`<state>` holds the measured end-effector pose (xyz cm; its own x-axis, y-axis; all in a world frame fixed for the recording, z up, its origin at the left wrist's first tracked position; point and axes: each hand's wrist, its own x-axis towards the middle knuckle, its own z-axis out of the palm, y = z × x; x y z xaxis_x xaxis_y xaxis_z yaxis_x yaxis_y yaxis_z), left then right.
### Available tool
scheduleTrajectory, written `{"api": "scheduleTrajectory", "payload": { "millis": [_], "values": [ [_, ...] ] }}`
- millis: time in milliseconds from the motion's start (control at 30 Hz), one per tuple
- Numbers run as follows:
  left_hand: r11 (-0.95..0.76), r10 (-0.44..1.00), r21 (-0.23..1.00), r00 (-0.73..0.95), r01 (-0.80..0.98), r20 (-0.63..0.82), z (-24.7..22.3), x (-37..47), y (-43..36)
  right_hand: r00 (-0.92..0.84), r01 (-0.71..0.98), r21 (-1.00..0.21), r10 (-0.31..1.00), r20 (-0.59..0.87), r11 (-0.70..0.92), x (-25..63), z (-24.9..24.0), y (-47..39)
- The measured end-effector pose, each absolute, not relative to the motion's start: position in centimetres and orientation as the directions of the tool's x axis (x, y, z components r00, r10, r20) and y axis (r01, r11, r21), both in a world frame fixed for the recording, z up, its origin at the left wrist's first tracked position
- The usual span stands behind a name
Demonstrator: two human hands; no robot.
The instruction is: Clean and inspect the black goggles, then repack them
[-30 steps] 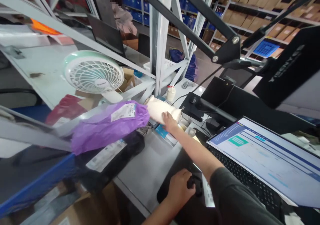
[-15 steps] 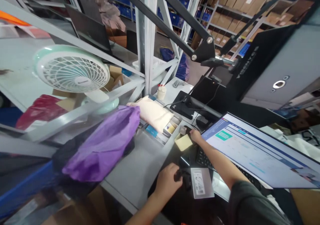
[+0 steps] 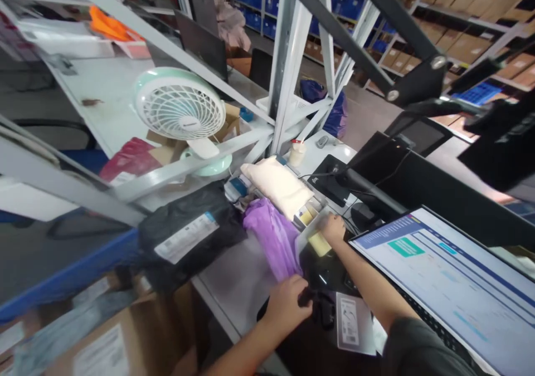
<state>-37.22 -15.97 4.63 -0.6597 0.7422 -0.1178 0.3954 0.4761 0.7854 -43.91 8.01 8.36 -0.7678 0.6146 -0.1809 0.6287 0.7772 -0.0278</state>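
My left hand [image 3: 288, 306] rests low over the black surface, fingers curled. A dark object shows between its thumb and fingers; I cannot make out what it is. The lower end of a crumpled purple bag [image 3: 273, 237] lies right by its knuckles. Farther forward, my right hand [image 3: 333, 228] is closed just behind a pale yellow pad [image 3: 320, 244]; its fingertips are hidden. A flat grey packet with a white label [image 3: 349, 321] lies to the right of my left hand. The lit monitor [image 3: 443, 287] stands right of my right forearm.
A black parcel with a label [image 3: 188, 237] lies to the left, beside a cream pouch [image 3: 278, 186]. Behind the metal frame post [image 3: 288, 69] are a mint-and-white fan [image 3: 179, 106] and a cup [image 3: 297, 153]. Cardboard boxes [image 3: 112, 342] fill the lower left.
The purple bag has shifted right, off the black parcel, to beside my left hand. My right hand has moved back and left behind the yellow pad. The view has turned left.
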Motion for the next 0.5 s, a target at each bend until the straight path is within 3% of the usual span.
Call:
{"api": "scheduleTrajectory", "payload": {
  "millis": [167,267,400,500],
  "values": [
    [0.467,0.763,0.797,-0.631,0.383,-0.143,4.1,-37.3,-16.1,-0.882,0.428,-0.245,0.343,-0.323,0.87,-44.3,7.5,3.5],
    [0.441,0.784,0.809,-0.606,0.39,-0.134,4.0,-37.2,-16.1,-0.91,0.322,-0.307,0.203,-0.362,0.896,-44.9,7.1,-0.9],
    [0.403,0.802,0.818,-0.589,0.41,-0.099,4.0,-37.0,-16.4,-0.909,0.3,-0.272,0.188,-0.372,0.914,-46.3,7.6,-5.2],
    [0.395,0.794,0.823,-0.602,0.408,-0.083,3.8,-36.9,-16.9,-0.94,0.266,-0.272,0.185,-0.288,0.925,-47.2,10.1,-5.0]
  ]
}}
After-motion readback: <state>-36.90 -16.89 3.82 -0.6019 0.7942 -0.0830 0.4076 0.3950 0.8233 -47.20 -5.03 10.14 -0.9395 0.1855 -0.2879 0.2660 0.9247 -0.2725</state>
